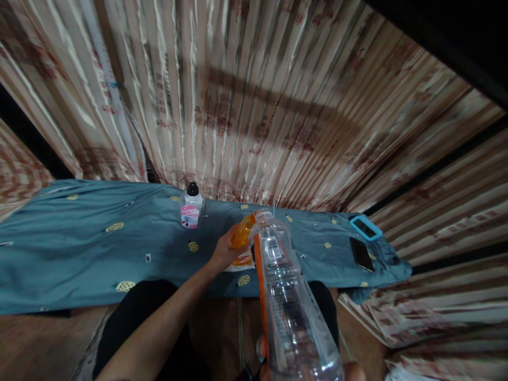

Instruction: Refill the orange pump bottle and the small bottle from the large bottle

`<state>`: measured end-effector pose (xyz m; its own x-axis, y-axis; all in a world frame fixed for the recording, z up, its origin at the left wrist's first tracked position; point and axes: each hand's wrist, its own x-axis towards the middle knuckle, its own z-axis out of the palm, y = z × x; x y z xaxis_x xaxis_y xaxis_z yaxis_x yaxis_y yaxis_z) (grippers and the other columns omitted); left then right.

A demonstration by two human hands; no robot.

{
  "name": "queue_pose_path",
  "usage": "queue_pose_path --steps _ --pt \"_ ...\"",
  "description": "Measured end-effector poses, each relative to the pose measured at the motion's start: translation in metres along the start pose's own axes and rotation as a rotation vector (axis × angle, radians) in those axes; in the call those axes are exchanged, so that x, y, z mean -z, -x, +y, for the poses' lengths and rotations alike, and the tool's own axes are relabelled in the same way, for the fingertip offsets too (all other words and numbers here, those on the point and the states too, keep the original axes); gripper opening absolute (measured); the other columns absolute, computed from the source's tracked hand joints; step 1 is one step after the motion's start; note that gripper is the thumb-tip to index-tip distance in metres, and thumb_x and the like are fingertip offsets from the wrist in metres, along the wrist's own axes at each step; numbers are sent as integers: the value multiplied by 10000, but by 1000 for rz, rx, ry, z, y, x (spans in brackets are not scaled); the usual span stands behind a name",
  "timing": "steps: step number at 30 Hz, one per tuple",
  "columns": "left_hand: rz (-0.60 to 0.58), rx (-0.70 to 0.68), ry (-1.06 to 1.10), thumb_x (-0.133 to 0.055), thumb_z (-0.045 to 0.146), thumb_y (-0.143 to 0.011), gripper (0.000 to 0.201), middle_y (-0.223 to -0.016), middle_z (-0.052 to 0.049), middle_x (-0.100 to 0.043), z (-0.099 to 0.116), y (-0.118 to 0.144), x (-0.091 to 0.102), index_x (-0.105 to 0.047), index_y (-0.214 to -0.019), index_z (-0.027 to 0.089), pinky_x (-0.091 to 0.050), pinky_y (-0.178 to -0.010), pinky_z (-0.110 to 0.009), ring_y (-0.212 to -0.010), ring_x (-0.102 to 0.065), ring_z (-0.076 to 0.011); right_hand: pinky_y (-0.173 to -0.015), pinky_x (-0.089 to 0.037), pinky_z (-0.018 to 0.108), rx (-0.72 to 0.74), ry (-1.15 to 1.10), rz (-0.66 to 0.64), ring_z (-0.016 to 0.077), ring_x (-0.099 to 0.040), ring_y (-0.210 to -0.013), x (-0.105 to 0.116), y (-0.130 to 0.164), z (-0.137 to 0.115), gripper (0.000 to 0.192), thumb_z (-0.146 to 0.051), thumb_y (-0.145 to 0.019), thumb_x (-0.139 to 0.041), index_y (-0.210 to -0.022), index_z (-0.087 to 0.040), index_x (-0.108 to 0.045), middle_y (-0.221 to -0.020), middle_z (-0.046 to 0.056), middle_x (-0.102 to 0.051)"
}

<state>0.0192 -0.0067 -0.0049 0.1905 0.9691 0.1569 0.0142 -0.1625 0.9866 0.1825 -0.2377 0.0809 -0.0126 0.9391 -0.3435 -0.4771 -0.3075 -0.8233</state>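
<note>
My left hand (224, 250) reaches over the low table, its fingers wrapped round an orange see-through container (241, 233). Close to my view is a large clear plastic bottle (288, 296) with an orange-edged label, tilted so that its neck points away from me toward the container. The neck and the container overlap in view; I cannot tell whether they touch. My right hand (262, 359) grips this bottle near its base, mostly hidden behind it. A white and orange printed item (243, 261) lies partly covered under my left hand.
A blue-green cloth (151, 233) with yellow pineapple prints covers the table. On it stands a clear bottle with a black cap and pink label (191, 209). At the right lie a dark phone (361, 254) and a blue-framed device (365, 227). Pleated curtains (254, 106) hang behind.
</note>
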Motion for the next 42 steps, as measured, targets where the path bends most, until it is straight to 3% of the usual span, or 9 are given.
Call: queue_pose_path --steps 8,12,17,20,32,42 --pt "11 -36 -1 -817 367 -711 611 -1163 -82 -768 0 0 1 -648 -1274 201 -555 -995 -414 -1069 -728 -288 -950 -573 621 6 9 -23 351 -646 -1208 5 -1 5 953 -890 -836 -473 -1525 -232 -448 -1363 159 -647" --pt "5 -44 42 -808 388 -712 652 -1187 -88 -767 -4 -1 0 -631 -1306 188 -558 -1004 -417 -1089 -727 -291 -967 -562 624 30 -18 -65 354 -627 -1239 3 -3 5 831 -804 -867 -560 -1473 -238 -509 -1371 148 -646" --pt "12 -15 30 -809 345 -696 607 -1134 -73 -782 -1 -1 1 -644 -1256 177 -581 -965 -399 -1061 -733 -281 -986 -561 542 47 -70 -143 287 -666 -1162 -1 -9 6 540 -567 -978 -612 -1365 -191 -588 -1349 124 -649" --pt "15 1 15 -804 335 -697 588 -1117 -63 -782 2 0 2 -648 -1245 187 -595 -937 -391 -1070 -729 -280 -979 -564 524 58 -111 -197 275 -670 -1143 -2 -10 7 461 -499 -982 -642 -1317 -184 -617 -1320 112 -660" --pt "9 -21 -5 -798 389 -712 585 -1107 -69 -767 -2 -1 1 -640 -1234 180 -583 -946 -380 -1093 -715 -282 -981 -564 518 15 -187 -328 272 -666 -1146 4 -10 9 426 -463 -984 -653 -1306 -185 -623 -1321 108 -655" --pt "5 -43 -20 -781 459 -752 599 -1093 -71 -768 -3 -2 2 -629 -1260 179 -587 -942 -406 -1081 -717 -296 -981 -564 517 5 -195 -306 272 -664 -1148 6 -11 11 429 -462 -986 -652 -1314 -188 -618 -1330 109 -650"
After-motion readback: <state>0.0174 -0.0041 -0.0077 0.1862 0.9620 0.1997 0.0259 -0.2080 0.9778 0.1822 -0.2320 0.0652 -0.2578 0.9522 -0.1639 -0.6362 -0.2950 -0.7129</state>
